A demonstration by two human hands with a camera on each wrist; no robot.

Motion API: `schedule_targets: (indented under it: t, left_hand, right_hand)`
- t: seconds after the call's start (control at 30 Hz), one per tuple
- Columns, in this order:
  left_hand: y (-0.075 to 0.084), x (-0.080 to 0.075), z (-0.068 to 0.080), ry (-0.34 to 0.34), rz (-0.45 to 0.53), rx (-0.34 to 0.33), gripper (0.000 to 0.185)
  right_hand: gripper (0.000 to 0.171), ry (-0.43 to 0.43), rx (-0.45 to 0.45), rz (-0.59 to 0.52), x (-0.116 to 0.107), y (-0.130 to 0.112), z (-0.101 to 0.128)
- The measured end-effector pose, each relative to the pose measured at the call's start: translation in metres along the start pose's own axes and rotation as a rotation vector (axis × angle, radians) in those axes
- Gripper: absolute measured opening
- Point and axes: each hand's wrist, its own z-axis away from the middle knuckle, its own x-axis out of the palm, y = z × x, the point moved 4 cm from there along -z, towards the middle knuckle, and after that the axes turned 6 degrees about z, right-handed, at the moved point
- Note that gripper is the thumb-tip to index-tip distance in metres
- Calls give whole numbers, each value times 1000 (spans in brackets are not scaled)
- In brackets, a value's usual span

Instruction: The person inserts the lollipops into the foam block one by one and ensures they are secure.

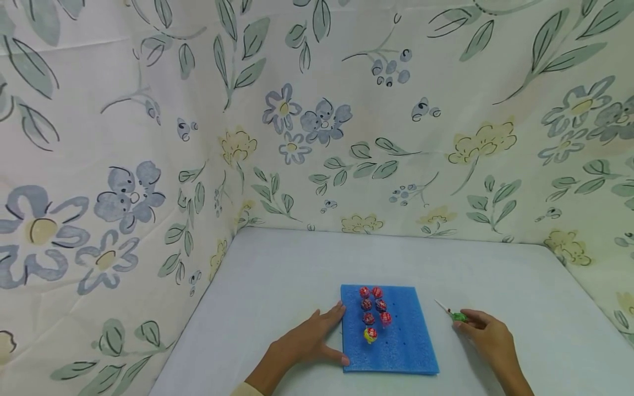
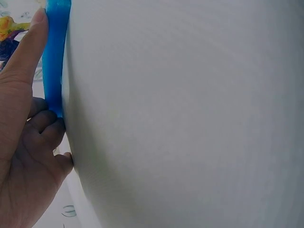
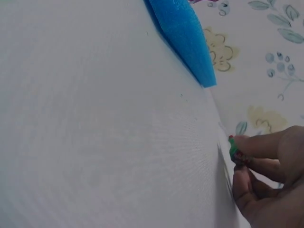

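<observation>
A blue foam board (image 1: 416,330) lies on the white table, with several wrapped lollipops standing in it in two columns. Most wrappers are red or dark; the nearest lollipop (image 1: 370,335) is yellow and red. My left hand (image 1: 309,338) rests along the board's left edge, fingertips at its upper part and thumb by the near left corner. Right of the board, my right hand (image 1: 490,335) pinches a green-wrapped lollipop (image 1: 458,317) between thumb and fingers. Its white stick (image 1: 440,305) points away to the upper left. In the right wrist view, fingers partly cover the green wrapper (image 3: 232,149).
Small dark holes (image 1: 404,344) dot the right half of the board. A white-covered table (image 1: 277,264) surrounds it. Floral fabric (image 1: 346,181) hangs behind the table and along its sides.
</observation>
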Motion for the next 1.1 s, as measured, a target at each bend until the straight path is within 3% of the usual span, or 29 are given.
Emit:
schedule_targets:
  t: [0.13, 0.33, 0.6, 0.73, 0.87, 1.1]
  left_hand:
    - [2, -1, 1, 1, -5, 7, 115]
    - [3, -1, 2, -4, -19, 0, 113]
    - [3, -1, 2, -8, -16, -10, 114]
    - [5, -3, 3, -5, -18, -1, 114]
    - [5, -3, 2, -3, -22, 10, 114]
    - [3, -2, 1, -8, -3, 16, 115]
  right_hand:
    - [46, 11, -2, -46, -3, -4, 5]
    - [47, -1, -62, -214, -4, -12, 17]
    - [39, -15, -406, -646, -2, -26, 28]
    - [40, -40, -451, -782, -1, -32, 33]
    - [46, -45, -419, -796, 0, -36, 36]
    - [66, 37, -291, -496, 4, -40, 37]
